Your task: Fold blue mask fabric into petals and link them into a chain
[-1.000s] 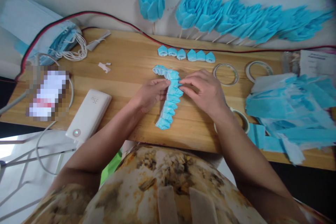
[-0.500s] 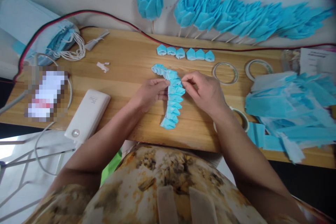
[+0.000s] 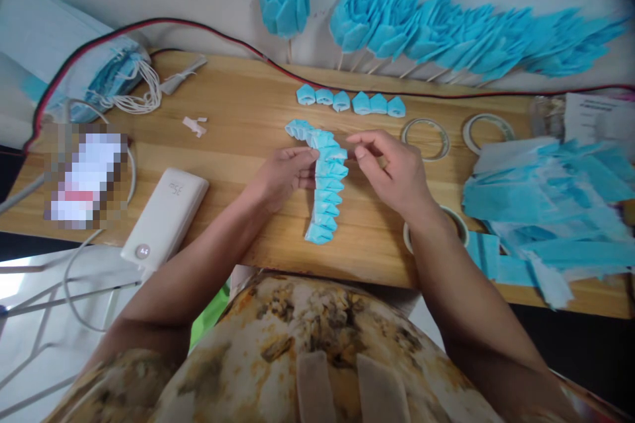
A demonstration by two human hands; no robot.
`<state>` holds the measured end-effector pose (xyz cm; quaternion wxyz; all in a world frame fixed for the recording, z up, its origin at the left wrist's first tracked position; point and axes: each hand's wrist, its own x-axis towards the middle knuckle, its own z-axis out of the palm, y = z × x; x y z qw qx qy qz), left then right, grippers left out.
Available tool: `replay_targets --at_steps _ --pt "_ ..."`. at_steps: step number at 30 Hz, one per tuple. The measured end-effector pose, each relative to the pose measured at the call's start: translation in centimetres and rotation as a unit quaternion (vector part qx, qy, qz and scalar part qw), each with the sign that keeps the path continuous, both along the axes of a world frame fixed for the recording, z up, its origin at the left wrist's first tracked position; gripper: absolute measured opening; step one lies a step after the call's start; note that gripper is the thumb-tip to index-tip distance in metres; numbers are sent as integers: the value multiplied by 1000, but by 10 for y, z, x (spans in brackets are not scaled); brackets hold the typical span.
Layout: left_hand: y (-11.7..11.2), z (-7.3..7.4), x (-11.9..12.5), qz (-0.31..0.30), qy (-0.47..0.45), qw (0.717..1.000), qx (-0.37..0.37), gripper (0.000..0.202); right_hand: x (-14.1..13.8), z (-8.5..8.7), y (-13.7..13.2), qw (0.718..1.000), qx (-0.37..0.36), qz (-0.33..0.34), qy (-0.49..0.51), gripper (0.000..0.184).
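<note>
My left hand (image 3: 285, 175) is closed on the left edge of a blue pleated strip (image 3: 327, 188), thumb on top and fingers underneath. The strip looks like folded mask fabric with pointed petal-like folds along its right side; its upper end bends to the left and its lower end hangs toward the table's front edge. Just right of the strip is my right hand (image 3: 389, 165), apart from it, with thumb and index finger separated and nothing visible between them. Behind the strip, several small folded blue pieces (image 3: 378, 104) lie in a row.
Blue fabric flowers on sticks (image 3: 354, 16) lean along the wall. Tape rolls (image 3: 489, 117) and a heap of blue sheets (image 3: 536, 198) lie right. A white power bank (image 3: 166, 215), a phone (image 3: 89, 175) and stacked masks (image 3: 64, 46) are left. A red-black cable (image 3: 213, 30) runs behind.
My right hand has let go of the strip's right edge and moved slightly right, its thumb and index finger parting. My left hand keeps its hold.
</note>
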<state>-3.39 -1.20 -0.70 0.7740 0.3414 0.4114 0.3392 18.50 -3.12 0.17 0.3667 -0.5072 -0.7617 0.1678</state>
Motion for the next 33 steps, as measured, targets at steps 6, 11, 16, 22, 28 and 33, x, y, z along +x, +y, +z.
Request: replay_targets --at_steps 6,11,16,22,28,33 --pt "-1 3 2 7 9 1000 -11 20 0 1 2 999 23 31 -3 18" --pt "-1 3 2 -1 8 1000 -14 20 1 -3 7 999 26 46 -11 16" --pt "0 1 1 -17 1 1000 -6 21 1 -7 8 998 32 59 5 11" --pt "-1 -3 0 -40 0 999 3 26 -1 -6 7 999 27 47 -3 11" --pt "-1 -3 2 -38 20 999 -1 27 1 -10 7 996 79 47 -14 13" --pt "-1 1 2 -33 13 999 -14 24 2 -11 7 993 99 52 -46 13"
